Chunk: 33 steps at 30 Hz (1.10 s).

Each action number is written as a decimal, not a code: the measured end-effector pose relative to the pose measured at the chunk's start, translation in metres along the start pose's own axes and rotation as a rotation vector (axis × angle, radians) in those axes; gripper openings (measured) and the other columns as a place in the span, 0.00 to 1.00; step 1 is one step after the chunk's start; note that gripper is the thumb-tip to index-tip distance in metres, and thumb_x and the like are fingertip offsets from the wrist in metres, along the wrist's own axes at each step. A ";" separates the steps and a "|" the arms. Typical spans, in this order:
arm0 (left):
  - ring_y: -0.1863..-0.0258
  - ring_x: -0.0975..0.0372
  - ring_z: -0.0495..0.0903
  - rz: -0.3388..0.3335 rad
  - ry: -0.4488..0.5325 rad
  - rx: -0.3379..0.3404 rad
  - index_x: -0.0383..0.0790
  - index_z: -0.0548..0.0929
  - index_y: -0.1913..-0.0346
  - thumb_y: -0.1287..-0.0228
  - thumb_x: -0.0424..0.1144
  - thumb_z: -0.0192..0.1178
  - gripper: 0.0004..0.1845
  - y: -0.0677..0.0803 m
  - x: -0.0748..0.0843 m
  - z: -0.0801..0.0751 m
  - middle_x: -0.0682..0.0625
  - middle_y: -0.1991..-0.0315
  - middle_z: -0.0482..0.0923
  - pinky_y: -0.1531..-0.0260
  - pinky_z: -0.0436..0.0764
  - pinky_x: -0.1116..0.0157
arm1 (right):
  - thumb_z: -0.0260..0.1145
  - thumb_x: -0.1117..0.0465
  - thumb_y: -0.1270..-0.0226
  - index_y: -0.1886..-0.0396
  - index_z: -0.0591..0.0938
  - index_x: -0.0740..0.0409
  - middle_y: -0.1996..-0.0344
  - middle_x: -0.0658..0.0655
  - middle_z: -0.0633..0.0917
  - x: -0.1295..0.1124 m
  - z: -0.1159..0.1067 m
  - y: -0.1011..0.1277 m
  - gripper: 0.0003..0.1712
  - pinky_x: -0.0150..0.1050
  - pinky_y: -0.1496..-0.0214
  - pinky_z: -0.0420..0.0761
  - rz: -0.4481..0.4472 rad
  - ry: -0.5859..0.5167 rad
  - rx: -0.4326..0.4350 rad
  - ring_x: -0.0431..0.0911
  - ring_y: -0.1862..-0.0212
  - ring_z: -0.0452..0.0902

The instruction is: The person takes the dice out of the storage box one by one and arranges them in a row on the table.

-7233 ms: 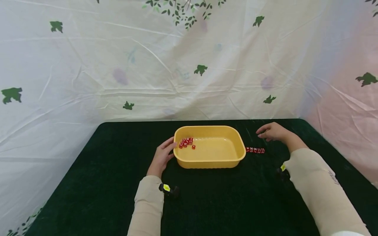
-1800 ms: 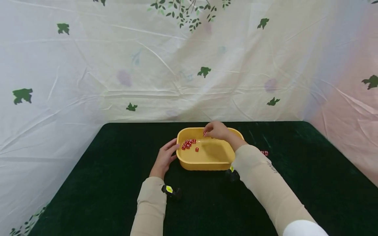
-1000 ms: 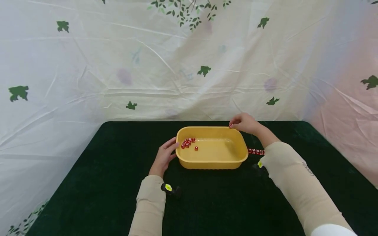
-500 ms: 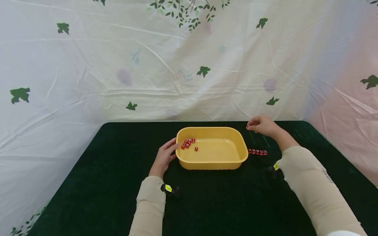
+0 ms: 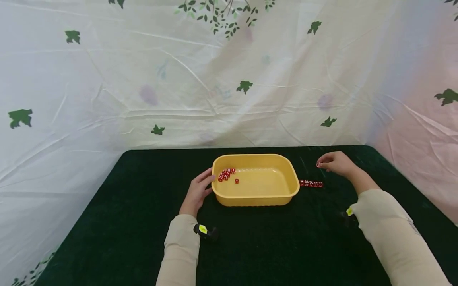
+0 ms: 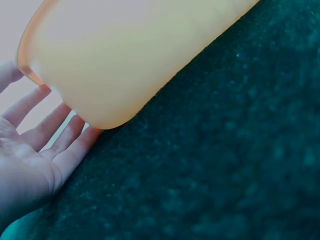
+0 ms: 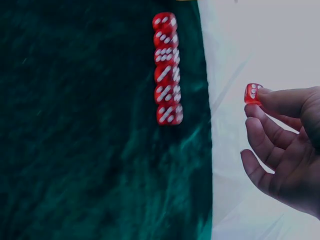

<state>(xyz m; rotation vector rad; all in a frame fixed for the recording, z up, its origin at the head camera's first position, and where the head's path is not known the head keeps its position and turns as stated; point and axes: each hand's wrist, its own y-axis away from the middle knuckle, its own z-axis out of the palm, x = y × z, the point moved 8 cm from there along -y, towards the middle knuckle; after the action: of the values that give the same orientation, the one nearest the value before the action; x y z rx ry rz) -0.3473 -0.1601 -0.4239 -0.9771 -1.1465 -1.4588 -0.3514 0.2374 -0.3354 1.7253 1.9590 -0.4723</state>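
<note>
- I see a big white cloth with green leaf prints (image 5: 143,79) hanging behind and beside everything.
- In front of it is the worktop with a dark green fuzzy cover (image 5: 250,246), and all the small things sit on it.
- A yellow plastic tub with round corners (image 5: 255,198) stands in the middle of the worktop.
- My left hand (image 5: 196,192) rests flat against the left end of the tub. Its fingers (image 6: 60,135) are straight and a little apart, touching the tub's wall, and they hold nothing.
- My right hand (image 5: 336,163) hangs over the worktop, to the right of the tub and well apart from it. Its thumb and first finger are pinched on one little red see-through die with white dots (image 7: 253,93). The other fingers (image 7: 265,135) are loosely curled under it.
- A small heap of red dice (image 5: 225,174) lies inside the tub, in its far left corner, with one die a bit apart from the heap.
- A short straight row of red dice (image 7: 167,70) lies on the worktop just beside the tub's right end. The dice touch side by side. The held die is up in the air near this row, not touching it.
</note>
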 end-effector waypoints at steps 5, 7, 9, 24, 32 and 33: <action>0.49 0.58 0.67 -0.004 0.000 -0.005 0.46 0.72 0.46 0.43 0.40 0.55 0.19 0.000 0.000 0.000 0.51 0.45 0.66 0.53 0.68 0.57 | 0.55 0.65 0.40 0.61 0.75 0.71 0.66 0.63 0.77 0.013 0.002 0.007 0.12 0.46 0.64 0.73 -0.009 -0.012 -0.005 0.51 0.68 0.72; 0.49 0.58 0.67 -0.009 -0.002 -0.004 0.47 0.73 0.46 0.43 0.40 0.55 0.19 0.000 0.000 0.000 0.51 0.45 0.66 0.53 0.68 0.57 | 0.55 0.65 0.40 0.61 0.75 0.71 0.66 0.63 0.77 0.017 0.004 0.009 0.12 0.47 0.64 0.73 -0.007 -0.024 -0.014 0.51 0.67 0.71; 0.49 0.58 0.67 -0.010 -0.002 -0.004 0.47 0.72 0.46 0.43 0.40 0.55 0.20 0.000 0.000 0.000 0.51 0.45 0.66 0.53 0.68 0.57 | 0.55 0.65 0.40 0.61 0.75 0.71 0.66 0.63 0.77 0.021 0.006 0.011 0.12 0.46 0.64 0.72 -0.004 -0.035 -0.024 0.51 0.67 0.71; 0.49 0.58 0.67 -0.009 0.001 0.004 0.47 0.73 0.46 0.43 0.40 0.55 0.19 -0.001 -0.001 -0.002 0.51 0.45 0.67 0.53 0.69 0.58 | 0.55 0.64 0.40 0.60 0.74 0.71 0.65 0.62 0.76 0.044 0.025 0.018 0.13 0.43 0.65 0.72 0.029 -0.083 -0.084 0.50 0.67 0.70; 0.48 0.56 0.66 -0.015 -0.007 -0.016 0.45 0.71 0.45 0.42 0.40 0.54 0.20 0.005 0.005 0.001 0.50 0.44 0.65 0.52 0.68 0.58 | 0.55 0.66 0.41 0.61 0.74 0.71 0.68 0.59 0.76 0.048 0.032 0.018 0.12 0.40 0.68 0.72 0.035 -0.126 -0.118 0.49 0.68 0.70; 0.49 0.57 0.67 -0.016 -0.005 -0.008 0.46 0.72 0.45 0.42 0.40 0.55 0.20 0.002 0.003 0.000 0.50 0.45 0.66 0.53 0.69 0.58 | 0.55 0.66 0.41 0.61 0.74 0.71 0.68 0.59 0.75 0.049 0.033 0.018 0.11 0.39 0.68 0.72 0.038 -0.131 -0.122 0.49 0.68 0.70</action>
<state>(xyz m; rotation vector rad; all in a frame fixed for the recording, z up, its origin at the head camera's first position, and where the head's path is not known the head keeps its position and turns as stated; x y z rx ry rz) -0.3455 -0.1607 -0.4210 -0.9792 -1.1558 -1.4754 -0.3334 0.2623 -0.3889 1.6114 1.8217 -0.4319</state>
